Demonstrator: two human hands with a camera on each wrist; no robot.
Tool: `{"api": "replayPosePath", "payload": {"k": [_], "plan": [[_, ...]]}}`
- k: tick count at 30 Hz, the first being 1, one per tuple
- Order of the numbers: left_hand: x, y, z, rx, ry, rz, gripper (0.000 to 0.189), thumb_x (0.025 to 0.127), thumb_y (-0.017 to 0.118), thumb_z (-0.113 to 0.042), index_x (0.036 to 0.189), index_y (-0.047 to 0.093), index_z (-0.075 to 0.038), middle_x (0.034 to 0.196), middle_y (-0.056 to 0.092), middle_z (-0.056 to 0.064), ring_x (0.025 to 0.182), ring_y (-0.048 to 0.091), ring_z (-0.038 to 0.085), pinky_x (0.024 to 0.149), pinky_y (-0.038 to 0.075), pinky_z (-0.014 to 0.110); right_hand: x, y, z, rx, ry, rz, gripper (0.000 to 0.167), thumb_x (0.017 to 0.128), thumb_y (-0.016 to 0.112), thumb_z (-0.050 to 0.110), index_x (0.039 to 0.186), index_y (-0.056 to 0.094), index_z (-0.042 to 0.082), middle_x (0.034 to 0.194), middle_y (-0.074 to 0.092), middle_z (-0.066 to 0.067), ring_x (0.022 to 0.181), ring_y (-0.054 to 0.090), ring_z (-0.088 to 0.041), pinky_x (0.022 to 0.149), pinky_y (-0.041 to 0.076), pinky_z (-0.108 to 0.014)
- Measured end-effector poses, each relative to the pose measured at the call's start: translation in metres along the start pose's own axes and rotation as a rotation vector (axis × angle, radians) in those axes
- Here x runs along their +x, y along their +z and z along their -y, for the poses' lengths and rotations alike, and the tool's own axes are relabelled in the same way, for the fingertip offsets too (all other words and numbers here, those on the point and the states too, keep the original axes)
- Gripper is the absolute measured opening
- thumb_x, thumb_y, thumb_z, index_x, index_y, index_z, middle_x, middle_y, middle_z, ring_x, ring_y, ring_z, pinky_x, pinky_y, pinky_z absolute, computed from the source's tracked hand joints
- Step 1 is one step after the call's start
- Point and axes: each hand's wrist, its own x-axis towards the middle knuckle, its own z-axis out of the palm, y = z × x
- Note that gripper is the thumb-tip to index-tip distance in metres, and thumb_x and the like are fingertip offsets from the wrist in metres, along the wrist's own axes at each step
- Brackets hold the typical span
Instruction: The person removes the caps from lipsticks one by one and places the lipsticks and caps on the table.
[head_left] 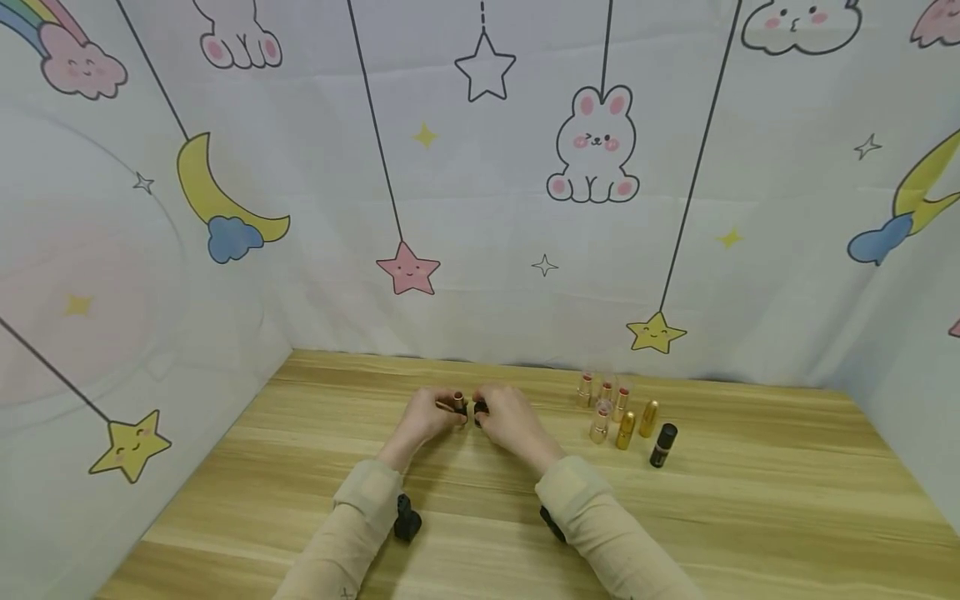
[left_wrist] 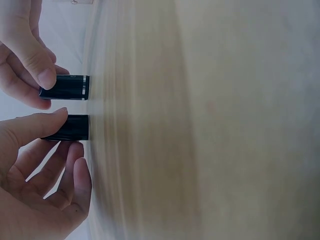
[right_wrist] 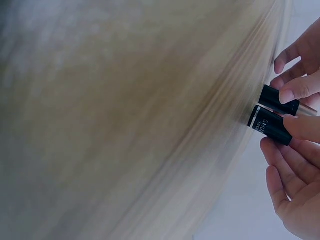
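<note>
Extending from pale sleeves point(head_left: 626, 550), both arms are held out over the wood-grain table point(head_left: 480, 542). A black lipstick base point(right_wrist: 271, 98), its metallic inner tube exposed, is pinched upright by the left hand point(head_left: 422, 414); just beside it, a lettered black lipstick cap point(right_wrist: 271, 126) is pinched by the right hand point(head_left: 513, 417). To that hand's right, a capped black lipstick point(head_left: 663, 445), two gold bullet-shaped lipsticks point(head_left: 626, 431) and four clear-capped, red-tipped lipsticks point(head_left: 622, 405) are stood. Beyond both hands, a rabbit-and-star printed curtain point(head_left: 480, 200) is hung.
</note>
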Motion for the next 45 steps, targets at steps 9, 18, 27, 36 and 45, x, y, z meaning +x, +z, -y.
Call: {"api": "replayPosePath", "payload": {"k": [9,18,27,36,45], "plan": [[0.000,0.001,0.002,0.001,-0.002,0.002,0.021,0.079,0.076,-0.005,0.099,0.072,-0.003,0.115,0.068,0.013,0.097,0.066,0.027,0.085,0.054,0.039,-0.001,-0.001,0.001,-0.014,0.001,0.004,0.026,0.085,0.070,0.006,0.110,0.067,0.001,0.106,0.071,-0.014,0.096,0.068,-0.027,0.082,0.055,-0.038],[-0.003,-0.002,0.003,-0.023,0.000,0.000,0.031,0.077,0.077,-0.002,0.106,0.070,-0.001,0.103,0.070,0.016,0.094,0.067,0.029,0.081,0.056,0.036,-0.003,-0.002,0.001,-0.022,0.053,0.022,0.033,0.084,0.072,0.014,0.115,0.066,0.005,0.110,0.070,-0.011,0.098,0.067,-0.026,0.083,0.054,-0.039],[-0.013,-0.011,0.007,-0.064,-0.021,-0.014,0.036,0.079,0.074,-0.003,0.114,0.068,-0.002,0.106,0.069,0.017,0.097,0.066,0.028,0.079,0.055,0.035,-0.008,-0.006,-0.001,0.041,0.133,0.025,0.048,0.086,0.072,0.020,0.129,0.057,0.005,0.121,0.065,-0.013,0.109,0.062,-0.029,0.092,0.051,-0.044],[-0.024,-0.023,0.005,-0.100,-0.016,-0.060,0.041,0.082,0.072,-0.002,0.121,0.063,0.001,0.112,0.066,0.021,0.100,0.065,0.029,0.082,0.056,0.033,-0.017,-0.015,-0.001,0.148,0.195,0.009,0.053,0.087,0.070,0.022,0.135,0.053,0.009,0.131,0.059,-0.014,0.121,0.055,-0.031,0.099,0.047,-0.047],[-0.036,-0.034,-0.004,-0.122,0.018,-0.076,0.043,0.085,0.071,-0.009,0.126,0.060,-0.001,0.123,0.063,0.021,0.112,0.061,0.033,0.089,0.054,0.037,-0.029,-0.030,0.001,0.143,0.222,-0.044,0.057,0.086,0.072,0.024,0.136,0.051,0.007,0.132,0.058,-0.013,0.121,0.055,-0.031,0.102,0.046,-0.046]]}}
